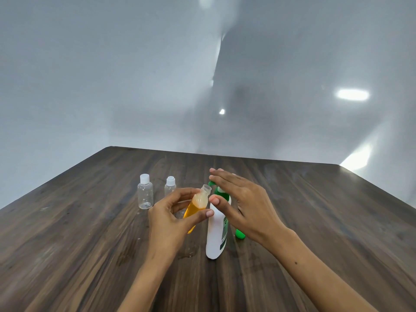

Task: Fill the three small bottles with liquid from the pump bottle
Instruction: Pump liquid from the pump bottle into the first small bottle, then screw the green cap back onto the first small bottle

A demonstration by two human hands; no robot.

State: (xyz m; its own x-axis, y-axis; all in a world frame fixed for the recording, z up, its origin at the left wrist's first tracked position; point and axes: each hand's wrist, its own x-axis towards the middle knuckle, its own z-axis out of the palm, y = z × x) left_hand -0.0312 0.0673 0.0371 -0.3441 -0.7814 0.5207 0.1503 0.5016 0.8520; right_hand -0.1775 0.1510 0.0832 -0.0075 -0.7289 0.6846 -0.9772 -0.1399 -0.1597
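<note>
Liquid of an amber colour already stands high in the small uncapped bottle [196,207], with froth under its neck. This bottle is pinched at its body between thumb and curled fingers of the left hand [171,219] and is tilted so that its open mouth lies just beside the green spout of the pump bottle [217,230]. The right hand [245,206] is held flat, fingers straight, over the green pump head, which is largely hidden beneath it; whether the palm actually presses the head cannot be told.

The small bottle is judged thin-walled, light and easily squeezed, so a grip low on the body, away from the wet neck, is advised, and a gentle one, since a hard pinch would push liquid out of the mouth. Soap on the fingers would make it slippery. The white pump bottle, standing on the wooden table [315,221] under the right hand, looks taller and stiffer and may tip under an off-centre push.

Beyond the left hand two clear empty bottles [145,194] [170,188] stand capped and upright, the nearer one partly hidden by the fingers. A green cap-like object [240,234] lies below the right wrist.
</note>
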